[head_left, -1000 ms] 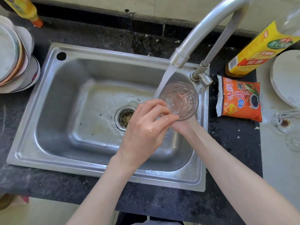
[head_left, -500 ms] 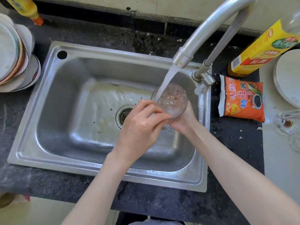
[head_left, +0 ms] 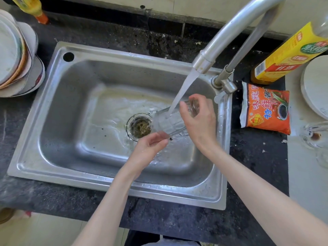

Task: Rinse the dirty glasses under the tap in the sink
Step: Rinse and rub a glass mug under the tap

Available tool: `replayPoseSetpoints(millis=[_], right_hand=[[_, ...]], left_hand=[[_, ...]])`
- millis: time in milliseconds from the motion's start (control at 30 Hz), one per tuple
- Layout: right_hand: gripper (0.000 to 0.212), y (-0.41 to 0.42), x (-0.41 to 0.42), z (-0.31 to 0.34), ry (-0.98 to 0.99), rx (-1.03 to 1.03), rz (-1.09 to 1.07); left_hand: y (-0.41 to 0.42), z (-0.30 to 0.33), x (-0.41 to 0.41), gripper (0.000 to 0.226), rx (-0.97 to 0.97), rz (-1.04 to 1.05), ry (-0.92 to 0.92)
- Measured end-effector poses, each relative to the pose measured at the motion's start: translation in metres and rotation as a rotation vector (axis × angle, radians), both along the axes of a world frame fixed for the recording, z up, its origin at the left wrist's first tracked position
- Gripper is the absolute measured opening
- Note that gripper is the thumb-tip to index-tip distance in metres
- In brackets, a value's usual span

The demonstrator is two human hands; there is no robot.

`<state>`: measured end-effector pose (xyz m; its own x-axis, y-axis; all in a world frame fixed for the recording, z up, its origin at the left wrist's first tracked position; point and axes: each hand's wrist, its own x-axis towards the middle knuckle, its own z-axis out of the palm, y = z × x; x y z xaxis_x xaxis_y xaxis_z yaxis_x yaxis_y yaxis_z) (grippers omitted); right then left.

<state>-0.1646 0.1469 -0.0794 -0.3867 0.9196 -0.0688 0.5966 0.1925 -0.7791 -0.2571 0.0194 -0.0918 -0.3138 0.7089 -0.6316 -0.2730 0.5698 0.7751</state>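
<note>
Both hands (head_left: 198, 119) (head_left: 150, 148) grip glass (head_left: 168, 121) tilted, mouth toward drain, under tap (head_left: 204, 61).

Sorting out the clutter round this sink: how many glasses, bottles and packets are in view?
Glasses: 2, one held in the water, one with brown dregs at right; a possible third below it is too cut off to count
Bottles: 2, far left and right
Packets: 1
Total: 5
</note>
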Motion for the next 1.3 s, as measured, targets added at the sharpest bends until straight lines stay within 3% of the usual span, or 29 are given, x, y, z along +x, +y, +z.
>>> replayPoseSetpoints(millis=[100, 233, 333, 467, 633, 700, 767, 800, 867, 933, 1033, 1167, 1300], right_hand=[[0.022, 0.005, 0.000, -0.003, 0.123, -0.184, -0.121], [0.031, 0.015, -0.004, -0.015, 0.358, -1.069, -0.359], [0.040, 0.010, -0.005, -0.030, 0.459, -1.347, -0.347], [0.037, 0.007, -0.006, -0.025, 0.634, -1.453, -0.268], [0.049, 0.009, -0.010, -0.008, 0.725, -1.441, -0.216], [0.039, 0.012, -0.009, -0.008, 0.616, -1.309, -0.265], [0.028, 0.013, -0.005, -0.012, 0.347, -0.981, -0.296], [0.023, 0.013, -0.004, -0.012, 0.251, -0.757, -0.294], [0.015, 0.014, -0.004, -0.007, 0.178, -0.301, -0.176], [0.007, 0.014, -0.004, -0.003, 0.189, -0.087, -0.062], [0.007, 0.013, -0.001, -0.003, 0.292, -0.076, 0.020], [0.019, -0.001, -0.001, -0.004, 0.368, -0.179, 0.106], [0.020, -0.010, -0.002, -0.006, 0.387, -0.211, 0.088]], left_hand=[[0.004, 0.003, -0.005, 0.019, 0.022, -0.071, 0.165], [0.004, 0.015, -0.005, 0.022, 0.281, -0.118, 0.650], [0.007, 0.025, -0.004, 0.028, 0.480, -0.250, 1.001], [0.008, 0.034, 0.001, 0.019, 0.547, -0.297, 1.212], [0.006, 0.034, 0.001, 0.019, 0.497, -0.356, 1.155], [0.006, 0.026, -0.005, 0.024, 0.407, -0.413, 1.170], [0.002, 0.014, -0.009, 0.028, 0.268, -0.478, 1.192], [-0.001, 0.008, -0.009, 0.028, 0.194, -0.482, 1.137], [-0.007, 0.004, -0.004, 0.027, 0.098, -0.350, 0.833], [-0.009, 0.010, 0.001, 0.024, 0.087, -0.140, 0.451], [-0.006, 0.022, 0.000, 0.019, 0.201, 0.077, 0.053], [0.014, 0.032, -0.003, 0.033, 0.346, 0.098, -0.434], [0.023, 0.033, -0.007, 0.044, 0.385, 0.077, -0.673]])
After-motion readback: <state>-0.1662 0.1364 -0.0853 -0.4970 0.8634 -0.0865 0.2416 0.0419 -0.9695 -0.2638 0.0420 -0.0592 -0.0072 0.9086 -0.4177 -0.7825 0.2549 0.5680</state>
